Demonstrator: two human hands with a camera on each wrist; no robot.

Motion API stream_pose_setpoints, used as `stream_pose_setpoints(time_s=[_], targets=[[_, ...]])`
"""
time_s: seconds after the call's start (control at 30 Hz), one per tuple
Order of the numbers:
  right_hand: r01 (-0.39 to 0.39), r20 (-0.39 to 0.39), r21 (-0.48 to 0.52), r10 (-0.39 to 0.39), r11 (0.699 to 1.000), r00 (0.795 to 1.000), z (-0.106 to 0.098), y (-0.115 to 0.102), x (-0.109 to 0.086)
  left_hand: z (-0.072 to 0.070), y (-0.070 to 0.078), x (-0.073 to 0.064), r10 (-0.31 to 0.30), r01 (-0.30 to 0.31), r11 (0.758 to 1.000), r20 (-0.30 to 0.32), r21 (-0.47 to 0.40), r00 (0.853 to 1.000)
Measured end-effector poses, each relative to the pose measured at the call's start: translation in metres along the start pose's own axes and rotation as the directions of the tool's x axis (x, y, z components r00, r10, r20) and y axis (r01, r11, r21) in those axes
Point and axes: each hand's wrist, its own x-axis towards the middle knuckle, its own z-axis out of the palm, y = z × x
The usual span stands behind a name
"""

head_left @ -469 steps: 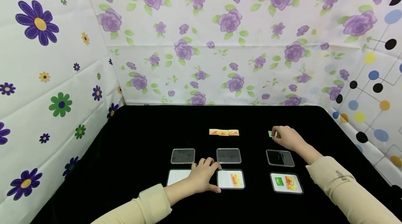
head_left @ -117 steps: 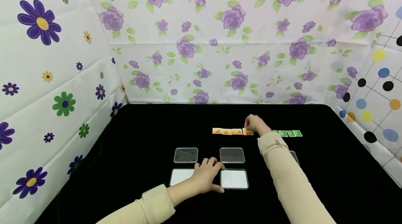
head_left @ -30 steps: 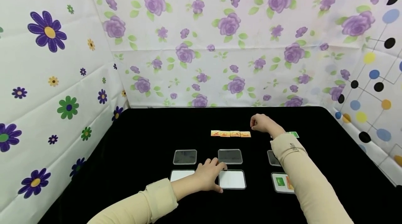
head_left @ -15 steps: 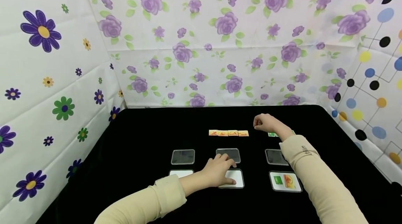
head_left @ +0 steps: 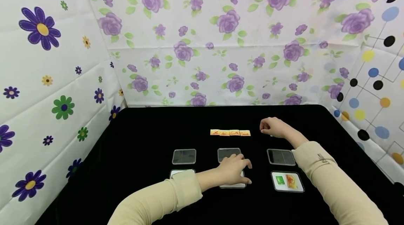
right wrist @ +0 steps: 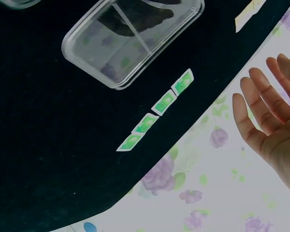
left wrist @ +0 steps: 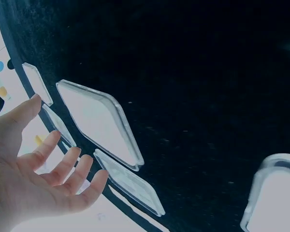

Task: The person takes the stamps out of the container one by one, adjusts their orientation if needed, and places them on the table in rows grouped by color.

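Observation:
My left hand (head_left: 234, 169) hovers over the middle white-backed case (head_left: 234, 185), fingers spread and holding nothing; it hides most of that case. My right hand (head_left: 275, 127), fingers loosely bent with nothing in them, is above the row of small green picture cards (right wrist: 155, 109), mostly covering them in the head view. To its left lies a row of several small orange picture cards (head_left: 229, 133). At the right, another white-backed case (head_left: 288, 182) holds one green and one orange card. Clear lids (head_left: 281, 157) lie behind the cases.
Two more clear lids, a left lid (head_left: 184, 156) and a middle lid (head_left: 228, 152), lie in the same line. The left white-backed case (head_left: 182, 171) is partly under my left sleeve. Flowered cloth (head_left: 202, 42) stands behind the black table (head_left: 151, 127).
The orange row has gained a card at its right end since the oldest frame; the middle case's orange card is gone. My right hand left that row rightward. Lately my left hand also shifted right.

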Motion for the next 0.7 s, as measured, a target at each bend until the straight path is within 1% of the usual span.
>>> stream_pose_setpoints(time_s=[0.07, 0.17, 0.23, 0.3, 0.5, 0.7], targets=[[0.000, -0.010, -0.009, 0.000, 1.000, 1.000, 0.000, 0.001, -0.004, 0.000, 0.004, 0.005, -0.013, 0.013, 1.000, 0.022, 0.007, 1.000], [0.000, -0.015, -0.022, 0.000, 1.000, 1.000, 0.000, 0.003, -0.011, 0.002, 0.009, 0.014, -0.042, 0.040, 0.999, 0.071, 0.031, 0.997], [-0.001, -0.025, -0.033, 0.001, 0.999, 1.000, 0.000, 0.003, -0.015, 0.003, 0.012, 0.019, -0.050, 0.045, 0.998, 0.097, 0.048, 0.994], [0.000, -0.032, -0.046, -0.001, 0.999, 0.999, -0.001, 0.002, -0.018, 0.004, 0.015, 0.024, -0.051, 0.046, 0.998, 0.111, 0.048, 0.993], [0.019, -0.033, -0.079, -0.022, 0.997, 0.999, 0.000, 0.000, -0.030, 0.004, 0.023, 0.036, -0.055, 0.051, 0.998, 0.104, 0.037, 0.993], [0.048, -0.017, -0.074, -0.049, 0.996, 0.999, -0.001, 0.002, -0.044, 0.006, 0.029, 0.047, -0.062, 0.058, 0.997, 0.078, 0.046, 0.995]])
